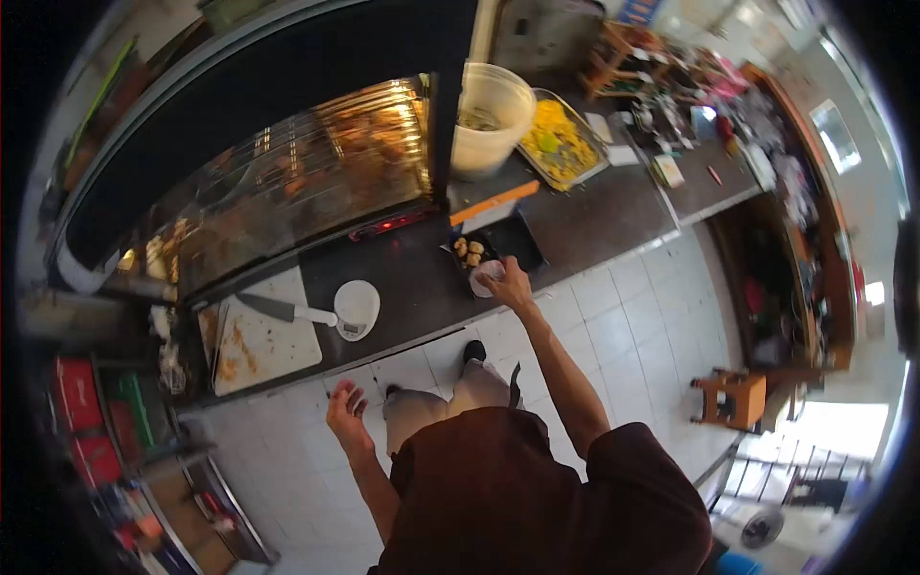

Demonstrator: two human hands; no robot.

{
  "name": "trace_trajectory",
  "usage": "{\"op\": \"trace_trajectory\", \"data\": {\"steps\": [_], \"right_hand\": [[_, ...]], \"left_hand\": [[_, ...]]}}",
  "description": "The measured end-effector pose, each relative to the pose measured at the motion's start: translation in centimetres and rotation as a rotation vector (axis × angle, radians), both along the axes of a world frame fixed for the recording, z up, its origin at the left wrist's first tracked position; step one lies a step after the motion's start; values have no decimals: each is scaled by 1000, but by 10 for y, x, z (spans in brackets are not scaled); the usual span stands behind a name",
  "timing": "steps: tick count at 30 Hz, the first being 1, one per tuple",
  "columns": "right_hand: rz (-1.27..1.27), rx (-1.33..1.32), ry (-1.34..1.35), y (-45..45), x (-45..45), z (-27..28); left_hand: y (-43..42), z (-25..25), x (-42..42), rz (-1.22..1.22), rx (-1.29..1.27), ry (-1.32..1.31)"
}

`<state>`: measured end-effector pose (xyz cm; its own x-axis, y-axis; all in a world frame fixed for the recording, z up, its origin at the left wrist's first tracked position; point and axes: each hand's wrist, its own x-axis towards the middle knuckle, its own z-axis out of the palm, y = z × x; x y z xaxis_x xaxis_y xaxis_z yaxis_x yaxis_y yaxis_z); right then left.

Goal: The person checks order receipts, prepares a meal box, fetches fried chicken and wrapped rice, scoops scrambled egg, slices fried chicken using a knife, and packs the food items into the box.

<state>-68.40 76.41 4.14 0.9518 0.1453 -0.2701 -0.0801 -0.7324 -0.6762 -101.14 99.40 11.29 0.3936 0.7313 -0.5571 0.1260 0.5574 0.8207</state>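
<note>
The right hand (516, 286) holds 1 pale cup (484, 281) beside browned pieces (469, 250).

Dark brown across the table (613, 222). Toward its left end, white with brown smears on the cutting board (278, 345), white on the scale (356, 302) and knife handle (314, 314). By the front edge, black on the tray (522, 240), golden brown on the chunks (470, 251), pale pink on the bowl (484, 282). Near the back edge, cream on the bucket (487, 146), yellow with 1 green spot on the food (558, 129).
</note>
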Motion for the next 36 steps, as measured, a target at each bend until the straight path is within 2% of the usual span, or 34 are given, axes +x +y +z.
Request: {"op": "trace_trajectory", "data": {"steps": [2, 4, 6, 7, 8, 10, 12, 14, 15, 18, 19, 20, 22, 24, 25, 28, 29, 30, 31, 34, 35, 36], "right_hand": [[57, -71, 59, 10, 18, -7], [106, -73, 21, 3, 34, -57], [133, 79, 171, -13, 42, -100], [393, -14, -85, -28, 57, -139], [389, -206, -507, -24, 37, -91], [438, -158, -528, -24, 38, -82], [383, -147, -242, -22, 35, -97], [390, -94, -310, -31, 32, -111], [360, -95, -358, -30, 30, -98], [230, 45, -596, -32, 29, -63], [182, 78, -529, -33, 23, -41], [202, 19, -507, -34, 16, -29], [341, -93, -460, -29, -4, -15], [537, -161, -630, -12, -36, -7], [592, -81, -616, -5, -43, -25], [562, -277, -767, 0, -52, -93], [506, -256, -722, 3, -52, -99], [481, -161, -800, 0, -50, -112], [403, -202, -743, -1, -51, -123], [297, -416, -413, 8, -44, -99], [340, -503, -486, -9, -18, -133], [371, -549, -541, -11, -13, -124]], "left_hand": [[-20, -12, -5, 100, -19, 14], [-37, -16, -4, 154, -33, 44], [-54, -12, 0, 198, -27, 6], [-58, -10, 2, 201, -16, 12], [-61, -8, 5, 195, -13, 15], [-68, -4, 8, 236, 17, 22], [-71, -4, 12, 257, 32, 15], [-66, -9, 15, 242, 24, 19], [-58, -14, 15, 224, 36, 47], [1, -21, 12, 252, 123, 22], [28, -9, 12, 251, 213, 41], [60, 5, 11, 245, 301, 63], [130, 6, 9, 315, 542, -215], [184, 65, 20, 341, 617, -63], [208, 81, 24, 355, 632, -135], [265, 107, 24, 340, 655, -305], [279, 112, 21, 308, 648, -332], [297, 119, 16, 282, 647, -366], [309, 122, 9, 267, 658, -381], [347, 132, -17, 295, 610, -411], [362, 133, -25, 316, 619, -444], [380, 135, -28, 329, 639, -440]]}}
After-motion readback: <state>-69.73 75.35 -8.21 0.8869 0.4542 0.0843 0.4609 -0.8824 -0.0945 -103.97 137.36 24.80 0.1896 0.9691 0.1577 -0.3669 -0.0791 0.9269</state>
